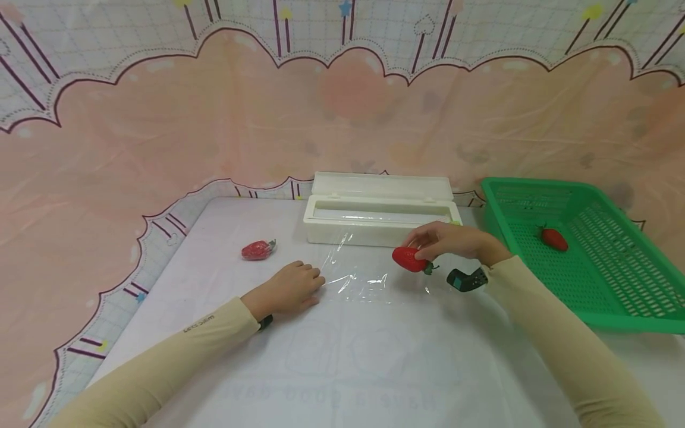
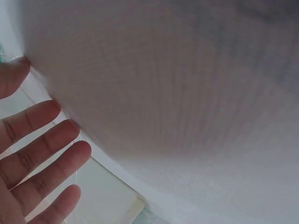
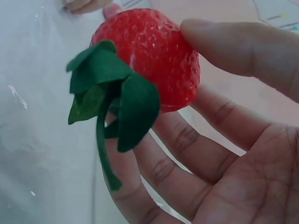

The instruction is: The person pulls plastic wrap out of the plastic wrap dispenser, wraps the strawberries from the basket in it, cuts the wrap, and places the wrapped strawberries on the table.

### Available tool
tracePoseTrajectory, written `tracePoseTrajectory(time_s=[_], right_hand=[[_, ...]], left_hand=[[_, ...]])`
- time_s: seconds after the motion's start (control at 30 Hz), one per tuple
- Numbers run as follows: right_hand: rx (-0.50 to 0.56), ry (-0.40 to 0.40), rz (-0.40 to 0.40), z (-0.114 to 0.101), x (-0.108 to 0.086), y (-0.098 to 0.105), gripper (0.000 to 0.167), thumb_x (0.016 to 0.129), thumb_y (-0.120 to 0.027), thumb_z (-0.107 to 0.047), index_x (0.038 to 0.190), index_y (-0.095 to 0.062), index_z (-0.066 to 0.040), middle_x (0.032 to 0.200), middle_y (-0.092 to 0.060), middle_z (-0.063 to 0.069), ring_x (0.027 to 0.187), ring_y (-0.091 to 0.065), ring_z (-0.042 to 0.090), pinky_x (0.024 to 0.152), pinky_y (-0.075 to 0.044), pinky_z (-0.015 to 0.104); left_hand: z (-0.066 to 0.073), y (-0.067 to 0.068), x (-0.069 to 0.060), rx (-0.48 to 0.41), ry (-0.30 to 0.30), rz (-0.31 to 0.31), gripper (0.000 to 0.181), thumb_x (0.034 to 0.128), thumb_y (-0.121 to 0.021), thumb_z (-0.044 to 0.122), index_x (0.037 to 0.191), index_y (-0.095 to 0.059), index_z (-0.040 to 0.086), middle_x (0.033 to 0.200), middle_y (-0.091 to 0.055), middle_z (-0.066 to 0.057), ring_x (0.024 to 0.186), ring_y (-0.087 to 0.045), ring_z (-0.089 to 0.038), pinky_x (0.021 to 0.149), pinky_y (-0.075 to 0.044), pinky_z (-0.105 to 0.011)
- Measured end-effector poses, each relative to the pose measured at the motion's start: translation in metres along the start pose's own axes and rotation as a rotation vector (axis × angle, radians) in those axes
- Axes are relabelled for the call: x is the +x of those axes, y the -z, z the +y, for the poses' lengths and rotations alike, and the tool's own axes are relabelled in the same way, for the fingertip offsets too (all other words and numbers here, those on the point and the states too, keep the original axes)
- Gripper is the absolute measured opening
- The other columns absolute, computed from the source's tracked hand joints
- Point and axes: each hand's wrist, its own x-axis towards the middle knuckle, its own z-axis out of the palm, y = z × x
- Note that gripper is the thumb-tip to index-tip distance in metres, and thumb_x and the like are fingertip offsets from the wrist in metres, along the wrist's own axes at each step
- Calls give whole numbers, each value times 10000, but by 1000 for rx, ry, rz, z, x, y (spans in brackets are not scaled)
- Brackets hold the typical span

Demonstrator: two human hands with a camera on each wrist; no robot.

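Note:
A red strawberry with green leaves and a curved stem is pinched between thumb and fingers of my right hand. The right wrist view shows the same strawberry close up, its leaves toward the camera. Below it a sheet of clear cling film lies on the white table, running out from a white film box with its lid raised. My left hand rests at the left edge of the film. In the left wrist view its fingers are spread and slightly bent, with nothing held.
Left of the film lies another strawberry, shiny as if wrapped in film. A green plastic basket stands at the right, with one strawberry inside. A patterned pink cloth hangs behind the table.

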Motion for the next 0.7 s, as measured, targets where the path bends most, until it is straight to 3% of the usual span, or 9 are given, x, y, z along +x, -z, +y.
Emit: tracePoseTrajectory(time_s=[0.43, 0.7], right_hand=[[-76, -68, -23, 8, 37, -34, 311, 848, -648, -145, 1146, -606, -68, 1123, -628, 118, 970, -591, 207, 792, -538, 308], [-138, -50, -25, 10, 47, -44, 249, 873, -627, -139, 1104, -620, -46, 1052, -655, 101, 921, -588, 176, 772, -522, 279]], left_hand=[[2, 4, 0, -7, -6, 6, 270, 877, -627, 352, 1019, -618, 123, 900, -619, -20, 852, -592, -185, 789, -473, -345], [2, 2, -1, 10, -14, 22, 272, 872, -631, 357, 1011, -618, 124, 891, -617, -16, 837, -592, -179, 771, -472, -334]])
